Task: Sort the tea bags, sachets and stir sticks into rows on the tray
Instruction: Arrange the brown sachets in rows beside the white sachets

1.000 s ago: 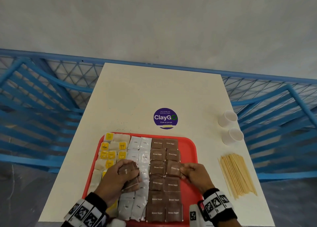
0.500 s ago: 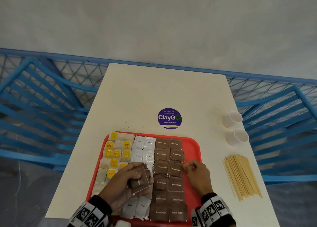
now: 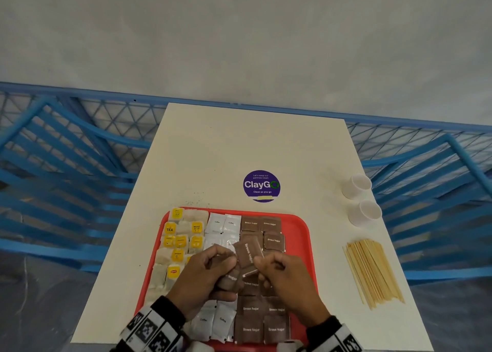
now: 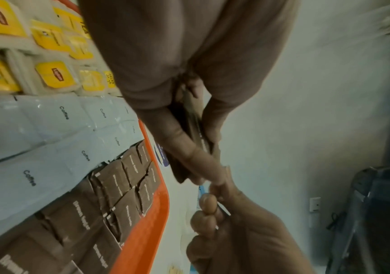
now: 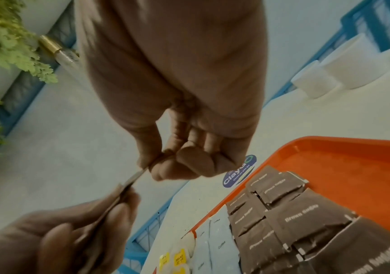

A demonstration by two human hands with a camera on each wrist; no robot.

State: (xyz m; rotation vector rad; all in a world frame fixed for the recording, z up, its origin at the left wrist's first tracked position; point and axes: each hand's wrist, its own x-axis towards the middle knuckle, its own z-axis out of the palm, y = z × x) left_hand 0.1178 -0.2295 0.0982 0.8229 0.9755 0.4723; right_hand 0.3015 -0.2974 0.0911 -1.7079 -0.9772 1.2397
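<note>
Blue railings frame a cream-white bench (image 3: pixel 239 149) with a red plastic tray (image 3: pixel 299 234) at its near edge, and both hands are up over the middle of that tray now. Half a second ago the right hand (image 3: pixel 286 277) was down at the brown column, fingertips on a laid sachet; it has since lifted and swung in to meet the left hand (image 3: pixel 205 277). A loose brown paper sugar sachet (image 3: pixel 246 253) stands tilted between the two, raised clear of the rows. The right grip is a tight pinch, thumb and forefinger closed on its near edge. The left grip is curled round a small stack of brown sachets (image 3: pixel 230 279), and its thumb and forefinger reach the same loose sachet from the other side.

On the tray, the yellow-tagged tea bags (image 3: pixel 181 242) fill the left columns, the white coffee sachets (image 3: pixel 223 225) the middle, the laid brown sugar sachets (image 3: pixel 262 322) the right; these rows look as they did before. A bundle of pale wooden stir sticks (image 3: pixel 372 271) lies on the bench right of the tray, unmoved, with two white paper cups (image 3: pixel 360 200) beyond it and a round purple sticker (image 3: pixel 261 185) past the tray's far rim.
</note>
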